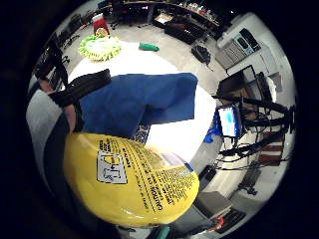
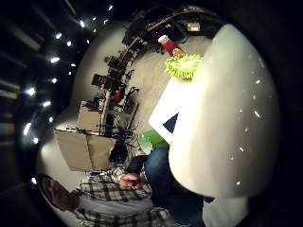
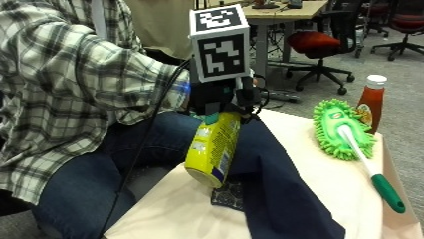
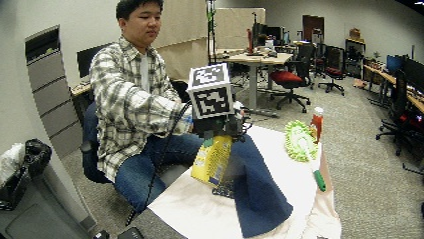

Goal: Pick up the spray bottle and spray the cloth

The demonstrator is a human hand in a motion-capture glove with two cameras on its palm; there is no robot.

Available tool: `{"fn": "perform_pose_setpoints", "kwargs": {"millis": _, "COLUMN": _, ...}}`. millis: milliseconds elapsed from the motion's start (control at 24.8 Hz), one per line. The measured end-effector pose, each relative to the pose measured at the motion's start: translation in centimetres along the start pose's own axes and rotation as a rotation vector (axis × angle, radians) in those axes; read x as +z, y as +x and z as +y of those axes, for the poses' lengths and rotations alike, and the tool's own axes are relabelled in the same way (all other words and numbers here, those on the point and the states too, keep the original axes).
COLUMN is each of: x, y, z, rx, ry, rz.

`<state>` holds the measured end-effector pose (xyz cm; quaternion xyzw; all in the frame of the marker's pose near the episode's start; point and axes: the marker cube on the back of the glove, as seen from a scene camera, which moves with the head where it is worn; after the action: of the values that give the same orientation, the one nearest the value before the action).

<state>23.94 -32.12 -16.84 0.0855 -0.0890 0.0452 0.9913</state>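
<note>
Yellow spray bottle [image 3: 213, 149] hangs tilted above the navy cloth [image 3: 278, 184] (contents unseen), gripped at its top by the gloved right hand [image 3: 222, 97].

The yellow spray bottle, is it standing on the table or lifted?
Lifted and tilted: the yellow spray bottle hangs from the gloved right hand, base above the dark blue cloth.

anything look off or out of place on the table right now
Nothing spilled or damaged. The gloved right hand holds the yellow spray bottle tilted above the table, beside the dark blue cloth, whose end hangs over the table edge.
</note>
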Motion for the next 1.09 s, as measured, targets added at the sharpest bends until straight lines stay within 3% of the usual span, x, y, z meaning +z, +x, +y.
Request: {"fn": "perform_pose_setpoints", "kwargs": {"millis": 1089, "x": 4.5, "y": -1.9, "z": -0.6, "rx": -0.083, "ry": -0.339, "rz": 0.492}}
